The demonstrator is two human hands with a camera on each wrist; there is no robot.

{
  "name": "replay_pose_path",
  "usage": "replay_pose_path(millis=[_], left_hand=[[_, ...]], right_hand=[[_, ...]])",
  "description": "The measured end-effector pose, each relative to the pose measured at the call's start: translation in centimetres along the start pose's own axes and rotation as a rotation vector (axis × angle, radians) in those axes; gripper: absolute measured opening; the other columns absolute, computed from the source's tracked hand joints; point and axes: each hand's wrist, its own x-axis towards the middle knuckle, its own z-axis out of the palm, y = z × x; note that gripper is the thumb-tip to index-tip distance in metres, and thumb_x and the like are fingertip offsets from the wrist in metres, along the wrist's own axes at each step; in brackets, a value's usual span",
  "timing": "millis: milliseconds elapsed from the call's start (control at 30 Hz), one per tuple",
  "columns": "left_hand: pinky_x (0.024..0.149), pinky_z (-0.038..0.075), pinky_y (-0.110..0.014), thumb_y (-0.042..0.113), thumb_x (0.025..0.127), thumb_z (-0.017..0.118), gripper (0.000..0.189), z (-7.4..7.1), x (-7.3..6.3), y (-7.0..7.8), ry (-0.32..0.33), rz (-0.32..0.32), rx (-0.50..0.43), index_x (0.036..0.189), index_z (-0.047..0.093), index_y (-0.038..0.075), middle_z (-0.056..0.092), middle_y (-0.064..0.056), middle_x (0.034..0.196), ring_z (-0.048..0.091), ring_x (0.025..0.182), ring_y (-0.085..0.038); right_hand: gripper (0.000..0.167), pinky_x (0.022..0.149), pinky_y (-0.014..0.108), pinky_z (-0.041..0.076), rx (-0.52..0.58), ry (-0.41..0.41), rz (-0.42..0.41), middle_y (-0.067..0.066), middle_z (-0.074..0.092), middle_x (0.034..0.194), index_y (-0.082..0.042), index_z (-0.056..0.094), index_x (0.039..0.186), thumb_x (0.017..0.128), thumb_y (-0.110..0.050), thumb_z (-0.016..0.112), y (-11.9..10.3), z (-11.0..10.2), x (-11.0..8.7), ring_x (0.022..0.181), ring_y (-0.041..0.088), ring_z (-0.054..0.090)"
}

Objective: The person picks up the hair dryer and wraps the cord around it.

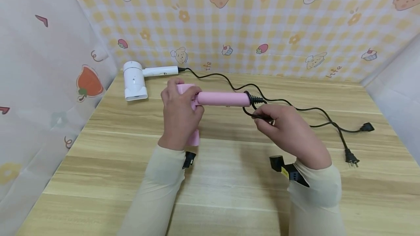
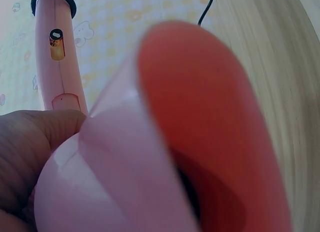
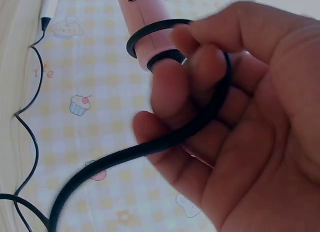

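Note:
My left hand (image 1: 178, 117) grips the head of a pink hair dryer (image 1: 224, 99), whose handle points right, above the table. In the left wrist view the dryer's wide nozzle (image 2: 135, 157) fills the middle, with the thumb behind it. My right hand (image 1: 292, 130) pinches the black power cord (image 3: 120, 156) just beyond the handle's end. One turn of this cord circles the handle near its base, as the right wrist view shows. The cord runs across the curled fingers and hangs down from them.
A white hair dryer (image 1: 133, 81) lies at the back left of the wooden table (image 1: 108, 177), its thin black cord (image 1: 223, 75) trailing right. Two black plugs (image 1: 352, 157) lie on the right side. A patterned yellow-checked cloth (image 1: 249, 28) hangs along the back.

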Motion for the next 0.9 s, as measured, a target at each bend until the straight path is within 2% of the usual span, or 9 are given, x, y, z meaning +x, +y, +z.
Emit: replay_pose_path(millis=[300, 533, 700, 900], left_hand=[[0.088, 0.046, -0.055, 0.003, 0.075, 0.076, 0.034, -0.1, -0.1, 0.0, -0.015, 0.009, -0.003, 0.108, 0.074, 0.014, 0.038, -0.015, 0.138, 0.034, 0.125, -0.045], [0.087, 0.046, -0.057, 0.002, 0.074, 0.076, 0.034, 0.0, -0.2, 0.3, -0.016, 0.052, 0.003, 0.107, 0.075, 0.013, 0.04, -0.016, 0.136, 0.036, 0.123, -0.047], [0.086, 0.046, -0.057, 0.002, 0.075, 0.075, 0.032, -0.1, -0.2, 0.8, -0.017, 0.071, 0.017, 0.105, 0.075, 0.014, 0.041, -0.016, 0.134, 0.037, 0.122, -0.047], [0.086, 0.046, -0.057, 0.002, 0.075, 0.075, 0.03, 0.0, -0.2, 1.0, 0.002, 0.116, 0.004, 0.102, 0.076, 0.014, 0.043, -0.016, 0.133, 0.037, 0.121, -0.046]], right_hand=[[0.012, 0.05, 0.022, 0.037, -0.004, 0.204, -0.06, -0.007, 0.062, 0.082, -0.015, 0.074, 0.098, 0.093, -0.005, 0.068, 0.1, -0.2, -0.2, 0.059, 0.011, 0.047], [0.013, 0.063, 0.021, 0.037, -0.009, 0.337, -0.082, -0.005, 0.061, 0.081, -0.01, 0.073, 0.099, 0.088, -0.003, 0.073, 0.4, 0.1, 0.2, 0.071, 0.008, 0.05], [0.015, 0.064, 0.021, 0.036, -0.015, 0.378, -0.099, -0.003, 0.059, 0.081, -0.007, 0.072, 0.101, 0.088, -0.001, 0.072, 0.6, 0.2, 0.3, 0.072, 0.009, 0.049], [0.018, 0.063, 0.021, 0.036, -0.004, 0.387, -0.071, -0.001, 0.061, 0.087, -0.009, 0.072, 0.107, 0.09, -0.003, 0.071, 0.5, 0.1, 0.2, 0.073, 0.009, 0.049]])
